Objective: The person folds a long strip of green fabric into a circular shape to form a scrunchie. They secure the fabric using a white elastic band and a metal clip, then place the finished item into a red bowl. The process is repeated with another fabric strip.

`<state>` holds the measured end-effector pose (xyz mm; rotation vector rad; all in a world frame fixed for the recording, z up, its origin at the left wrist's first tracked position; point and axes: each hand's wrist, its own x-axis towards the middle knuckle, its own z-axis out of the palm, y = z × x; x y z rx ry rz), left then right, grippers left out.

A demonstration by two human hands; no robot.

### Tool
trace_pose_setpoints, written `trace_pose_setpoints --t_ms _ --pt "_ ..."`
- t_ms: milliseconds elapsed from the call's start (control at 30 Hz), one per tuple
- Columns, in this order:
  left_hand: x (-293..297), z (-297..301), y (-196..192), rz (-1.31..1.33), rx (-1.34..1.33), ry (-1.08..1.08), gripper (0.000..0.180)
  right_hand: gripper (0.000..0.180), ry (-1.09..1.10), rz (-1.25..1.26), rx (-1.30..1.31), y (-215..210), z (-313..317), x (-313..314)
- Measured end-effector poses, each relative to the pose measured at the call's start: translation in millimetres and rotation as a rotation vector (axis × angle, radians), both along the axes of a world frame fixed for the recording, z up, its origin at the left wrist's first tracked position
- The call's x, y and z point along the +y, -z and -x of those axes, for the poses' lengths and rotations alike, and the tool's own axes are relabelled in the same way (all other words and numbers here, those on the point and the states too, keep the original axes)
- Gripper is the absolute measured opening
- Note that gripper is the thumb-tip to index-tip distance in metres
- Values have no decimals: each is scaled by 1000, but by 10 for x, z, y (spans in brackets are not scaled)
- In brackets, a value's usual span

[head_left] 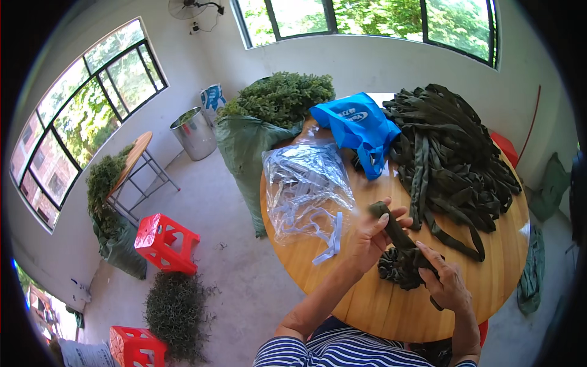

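We see two bare hands working over a round wooden table (379,306), forearms entering from the lower edge above a blue-and-white striped shirt (342,355). The right hand (449,284) has its fingers closed on a gathered dark green fabric rosette (403,266), which rests on the table just in front of us. The left hand (370,238) pinches the free end of a dark green fabric strip (391,223) between thumb and fingers. This strip runs from the rosette up and to the left; its long axis therefore slants from the right hand toward the left hand, and both hands touch the work, the right being nearer to the gathered part.

Beyond the left hand lies a clear crumpled plastic bag (306,186) holding pale strips, some spilling onto the table. Further back sits a bright blue plastic bag (358,128). To its right, a large heap of loose dark green fabric strips (452,153) covers the far side of the table, well apart from the hands.

Past the table edge stand a green woven sack (244,147) filled with leafy green material, a metal bucket (192,131), and red plastic stools (162,241) on the concrete floor (232,275).
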<state>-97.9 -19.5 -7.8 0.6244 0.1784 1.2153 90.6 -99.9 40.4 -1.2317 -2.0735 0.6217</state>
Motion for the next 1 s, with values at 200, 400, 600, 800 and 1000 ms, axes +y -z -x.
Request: trace_pose_setpoints --t_ms 200,400,600,800,1000 --pt "67 -16 48 -76 40 -8 50 46 -38 201 121 23 -116 174" --pt "74 -22 49 -91 127 21 52 48 -121 401 239 116 -246 232" --pt "44 -84 96 -24 207 -50 47 46 -173 692 346 129 -315 269" --pt "-188 -345 228 41 328 -94 46 35 -57 613 438 334 -198 308" --pt "-243 -424 285 85 287 -67 44 48 72 193 291 444 -26 223"
